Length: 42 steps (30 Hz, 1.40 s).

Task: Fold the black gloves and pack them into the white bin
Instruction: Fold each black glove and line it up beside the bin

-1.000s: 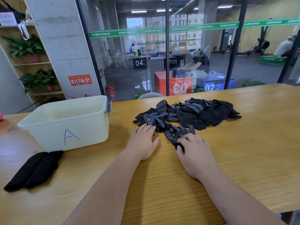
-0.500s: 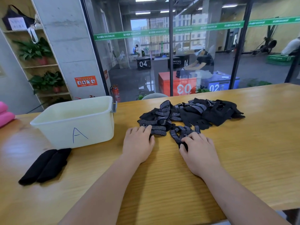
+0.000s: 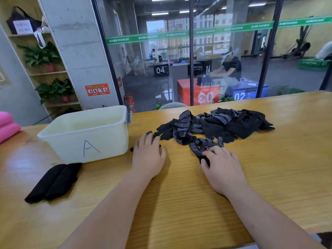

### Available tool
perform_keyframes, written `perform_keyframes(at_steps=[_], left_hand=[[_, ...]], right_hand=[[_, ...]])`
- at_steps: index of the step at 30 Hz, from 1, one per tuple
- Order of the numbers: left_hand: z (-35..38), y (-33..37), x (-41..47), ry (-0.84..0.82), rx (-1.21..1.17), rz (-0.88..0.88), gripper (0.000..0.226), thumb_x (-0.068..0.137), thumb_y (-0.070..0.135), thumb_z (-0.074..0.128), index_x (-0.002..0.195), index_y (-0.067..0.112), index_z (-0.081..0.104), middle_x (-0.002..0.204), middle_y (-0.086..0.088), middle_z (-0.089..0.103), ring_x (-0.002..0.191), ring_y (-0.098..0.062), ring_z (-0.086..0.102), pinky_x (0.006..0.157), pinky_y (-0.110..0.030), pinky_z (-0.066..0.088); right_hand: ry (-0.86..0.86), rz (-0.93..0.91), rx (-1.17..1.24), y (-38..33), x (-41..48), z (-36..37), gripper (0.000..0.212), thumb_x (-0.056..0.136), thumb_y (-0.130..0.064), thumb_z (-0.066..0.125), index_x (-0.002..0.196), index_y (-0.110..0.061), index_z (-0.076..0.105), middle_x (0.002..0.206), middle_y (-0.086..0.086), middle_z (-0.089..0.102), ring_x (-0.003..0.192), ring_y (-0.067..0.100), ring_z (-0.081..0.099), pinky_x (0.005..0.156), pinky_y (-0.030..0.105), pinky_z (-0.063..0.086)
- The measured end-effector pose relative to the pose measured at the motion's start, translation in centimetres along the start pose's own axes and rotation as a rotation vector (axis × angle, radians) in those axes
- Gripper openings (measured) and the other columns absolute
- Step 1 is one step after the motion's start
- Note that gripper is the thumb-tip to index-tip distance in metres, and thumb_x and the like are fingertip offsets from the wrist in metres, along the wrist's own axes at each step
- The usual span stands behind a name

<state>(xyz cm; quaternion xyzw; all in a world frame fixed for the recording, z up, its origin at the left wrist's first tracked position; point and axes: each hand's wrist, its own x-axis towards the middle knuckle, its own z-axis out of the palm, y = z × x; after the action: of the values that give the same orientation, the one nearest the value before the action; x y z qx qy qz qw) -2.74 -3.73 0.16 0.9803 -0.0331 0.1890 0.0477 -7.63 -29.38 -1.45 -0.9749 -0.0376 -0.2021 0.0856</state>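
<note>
Cushions (image 3: pixel 8 125) in pink edge into my feed at the far left, well away from the fingers. Nearer, two black fabric rolls (image 3: pixel 53 182) lie side by side and touching on the wooden worktop (image 3: pixel 278 177), just in front of the white bin (image 3: pixel 86 135), which carries a hand-drawn blue "A" on its near wall. The bin stands upright just to the left of the left hand (image 3: pixel 149 159).

That hand rests palm down on the worktop, its fingers (image 3: pixel 147 141) close together and nearly straight, pressing on a dark glove (image 3: pixel 149 133). I can see only small dark bits of it past the fingertips and at either side of the hand; the rest is hidden under the palm.

Beyond and to the right of those fingers, the heap of black gloves (image 3: pixel 224 123) sprawls loose and unfolded, some pieces plain black, others with white dots. None of the heap is in the bin.

From the heap's near edge one dotted glove (image 3: pixel 198 149) trails toward me and runs under the right hand (image 3: pixel 224 169). This hand is also palm down, its fingers (image 3: pixel 221 153) laid lightly over the glove and pinning it flat, with the glove's black end showing beside the thumb. Both forearms reach in from the bottom of my view, the two hands well apart on the worktop. A glass wall (image 3: pixel 179 51) stands behind the worktop's far edge.
</note>
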Motion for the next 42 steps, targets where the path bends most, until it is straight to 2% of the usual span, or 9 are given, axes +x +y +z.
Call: perform_keyframes(at_steps=[4,8,19,24,26,29,34,37,42], left_hand=[[0.5,3.3,1.0,-0.16,-0.141,0.217,0.063,0.108,0.057,0.038,0.166,0.037,0.024,0.177,0.0,0.016,0.163,-0.024,0.008,0.132,-0.049,0.009],[1.6,5.5,1.7,-0.296,-0.112,0.215,0.064,0.108,0.065,0.027,0.167,0.039,0.023,0.178,0.004,0.012,0.163,-0.027,0.004,0.132,-0.052,0.005],[0.2,5.1,-0.6,-0.128,-0.081,0.195,0.058,0.106,0.056,0.042,0.15,0.022,0.057,0.161,0.009,0.047,0.149,-0.019,0.035,0.125,-0.043,0.023],[-1.2,2.1,-2.8,0.064,-0.174,0.261,0.038,0.104,0.045,0.047,0.105,0.025,0.079,0.109,0.013,0.072,0.106,-0.01,0.058,0.102,-0.035,0.049],[-1.9,1.0,-3.7,0.115,-0.183,0.245,0.044,0.103,0.045,0.044,0.079,0.02,0.071,0.079,0.011,0.062,0.082,-0.01,0.053,0.081,-0.033,0.051],[-2.6,0.1,-4.7,0.155,-0.202,0.181,0.047,0.102,0.046,0.048,0.065,0.019,0.057,0.063,0.008,0.052,0.067,-0.012,0.048,0.071,-0.031,0.042],[-2.6,-0.2,-5.3,0.141,-0.302,0.002,0.017,0.102,0.048,0.061,0.097,0.033,0.065,0.077,0.016,0.063,0.084,-0.007,0.056,0.089,-0.032,0.043],[-2.3,-0.2,-4.9,0.013,-0.222,0.006,0.039,0.1,0.062,0.056,0.128,0.037,0.068,0.098,0.018,0.064,0.107,-0.011,0.055,0.103,-0.037,0.041],[-2.0,-0.3,-4.6,-0.009,-0.209,0.083,0.024,0.102,0.055,0.06,0.113,0.04,0.075,0.098,0.019,0.062,0.105,-0.012,0.051,0.097,-0.034,0.039]], right_hand=[[0.001,-0.017,0.021,0.0,0.2,0.1,0.043,0.106,-0.048,0.038,0.139,-0.033,0.062,0.133,-0.014,0.058,0.128,0.013,0.049,0.116,0.036,0.034],[0.012,-0.023,0.034,0.1,0.2,0.2,0.043,0.106,-0.048,0.039,0.138,-0.033,0.063,0.131,-0.014,0.059,0.127,0.012,0.05,0.116,0.036,0.034],[0.019,-0.026,0.045,0.0,0.1,0.1,0.038,0.104,-0.046,0.041,0.129,-0.034,0.068,0.125,-0.015,0.06,0.122,0.013,0.051,0.114,0.036,0.034],[0.025,-0.067,0.05,0.1,0.0,-0.4,0.029,0.102,-0.045,0.043,0.11,-0.039,0.07,0.107,-0.018,0.059,0.106,0.009,0.052,0.106,0.034,0.038],[0.031,-0.077,0.047,0.0,-0.1,-0.7,0.028,0.101,-0.045,0.042,0.101,-0.04,0.069,0.099,-0.018,0.058,0.099,0.009,0.052,0.101,0.034,0.04],[0.033,-0.107,0.078,-0.2,-0.5,-1.1,0.028,0.099,-0.045,0.043,0.094,-0.038,0.07,0.091,-0.016,0.059,0.094,0.009,0.054,0.095,0.036,0.042],[-0.012,-0.14,0.287,0.2,-0.9,-1.8,0.029,0.1,-0.039,0.044,0.096,-0.04,0.073,0.099,-0.022,0.067,0.1,0.005,0.057,0.096,0.036,0.042],[0.003,-0.118,0.285,0.4,-0.8,-1.7,0.032,0.101,-0.039,0.042,0.1,-0.038,0.074,0.102,-0.021,0.069,0.101,0.007,0.057,0.096,0.037,0.044],[-0.012,-0.153,0.199,0.2,-0.4,-1.3,0.035,0.103,-0.041,0.041,0.107,-0.035,0.075,0.108,-0.021,0.067,0.102,0.007,0.054,0.093,0.035,0.047]])
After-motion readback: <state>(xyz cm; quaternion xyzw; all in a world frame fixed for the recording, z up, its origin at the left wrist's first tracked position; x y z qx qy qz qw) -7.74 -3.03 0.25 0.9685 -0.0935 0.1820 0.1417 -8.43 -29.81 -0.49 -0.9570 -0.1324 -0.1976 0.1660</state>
